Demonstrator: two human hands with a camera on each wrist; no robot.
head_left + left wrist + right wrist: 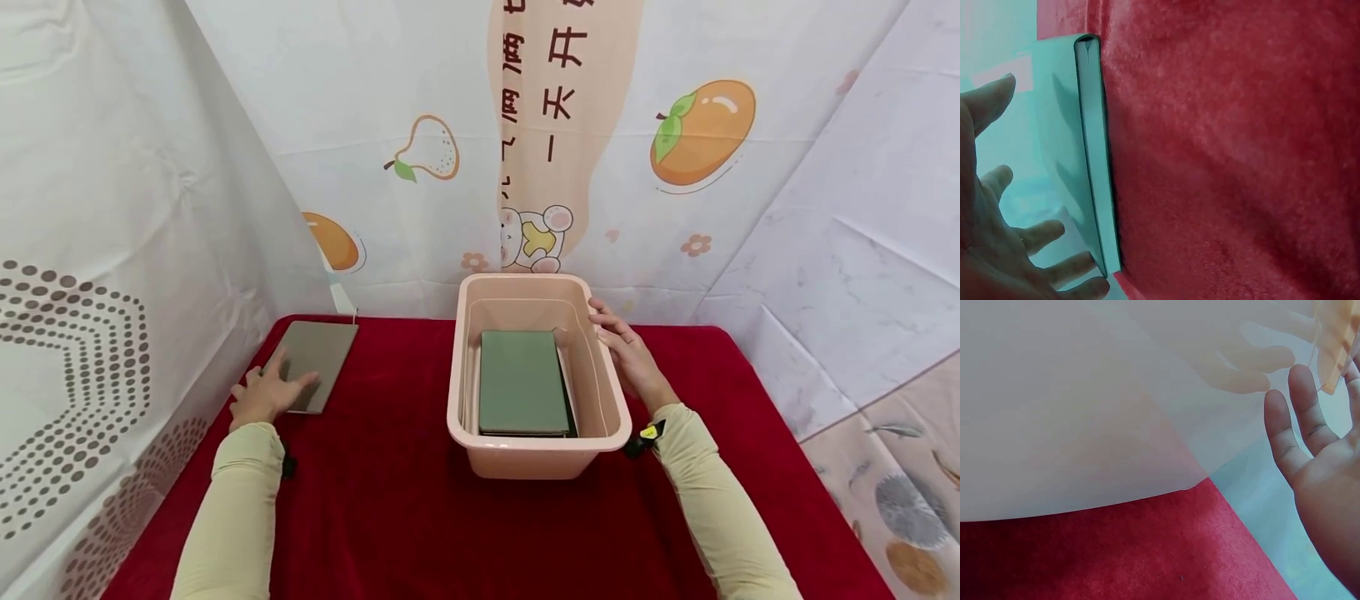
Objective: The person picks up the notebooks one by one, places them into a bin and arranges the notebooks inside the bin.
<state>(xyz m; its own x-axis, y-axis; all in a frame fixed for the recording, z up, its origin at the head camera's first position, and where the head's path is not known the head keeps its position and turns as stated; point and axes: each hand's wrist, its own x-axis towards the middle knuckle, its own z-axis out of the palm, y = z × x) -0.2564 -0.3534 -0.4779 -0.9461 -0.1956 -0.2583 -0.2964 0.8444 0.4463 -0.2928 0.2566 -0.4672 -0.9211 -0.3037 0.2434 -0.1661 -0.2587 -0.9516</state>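
A grey-covered book (318,358) lies on the red cloth at the left. My left hand (264,393) is at its left side with the fingers spread. In the left wrist view the book's pale page edge (1099,162) faces the camera, and my left fingers (1044,236) reach across its cover; firm contact cannot be told. A pink plastic basin (540,460) stands near the middle, holding a green book (523,379) with something dark under it. My right hand (633,362) is at the basin's right side, its fingers (1280,419) fairly straight and touching or very close to the outer wall.
Red cloth (375,500) covers the table, with stretches of it between the grey book and the basin. A white printed curtain (337,83) hangs behind the table, and pale sheets (862,233) hang along both sides.
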